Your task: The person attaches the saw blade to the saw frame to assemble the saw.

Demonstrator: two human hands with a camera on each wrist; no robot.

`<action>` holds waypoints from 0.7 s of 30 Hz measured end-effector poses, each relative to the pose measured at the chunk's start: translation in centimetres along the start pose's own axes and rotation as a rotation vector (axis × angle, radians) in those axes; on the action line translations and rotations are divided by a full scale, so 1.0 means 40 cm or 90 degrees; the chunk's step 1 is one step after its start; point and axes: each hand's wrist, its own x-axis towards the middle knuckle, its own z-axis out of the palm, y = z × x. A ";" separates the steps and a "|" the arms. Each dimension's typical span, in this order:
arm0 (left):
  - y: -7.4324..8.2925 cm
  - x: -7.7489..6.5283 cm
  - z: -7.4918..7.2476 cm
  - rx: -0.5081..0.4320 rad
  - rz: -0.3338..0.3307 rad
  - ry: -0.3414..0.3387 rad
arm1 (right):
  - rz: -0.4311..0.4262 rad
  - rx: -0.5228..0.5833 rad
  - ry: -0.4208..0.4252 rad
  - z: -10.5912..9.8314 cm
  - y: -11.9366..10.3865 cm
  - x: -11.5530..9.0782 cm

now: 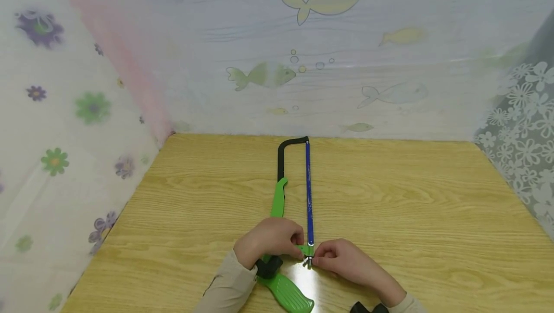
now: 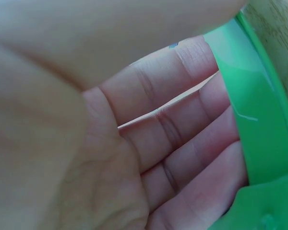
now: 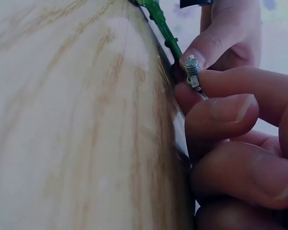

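Note:
A hacksaw lies on the wooden table, its black front frame (image 1: 281, 161) pointing away and its green handle (image 1: 290, 294) towards me. The blue blade (image 1: 309, 193) runs along its right side to a green blade holder (image 1: 304, 249). My left hand (image 1: 271, 240) grips the green frame (image 2: 259, 105), fingers curled against it, thumb side near the blade holder. With thumb and index finger, my right hand (image 1: 346, 261) pinches the wing nut (image 1: 308, 262) at the blade's near end. A threaded screw end (image 3: 192, 67) shows by the fingertips in the right wrist view.
The wood-grain table (image 1: 411, 197) extends around the saw on both sides. Behind it hangs a pale sheet with fish drawings (image 1: 268, 75); flowered sheeting (image 1: 56, 161) borders the left. Black straps sit at both wrists.

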 end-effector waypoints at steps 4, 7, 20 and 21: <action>0.001 0.002 0.000 0.003 -0.002 0.002 | 0.001 -0.001 0.015 0.003 0.003 0.003; 0.002 0.002 -0.002 0.004 -0.004 0.004 | -0.001 -0.008 0.019 0.004 0.005 0.004; 0.000 0.003 0.003 -0.002 -0.006 -0.001 | 0.007 -0.034 0.007 0.002 0.006 0.004; 0.000 0.003 0.003 -0.001 -0.007 -0.002 | 0.005 -0.035 0.007 0.002 0.006 0.004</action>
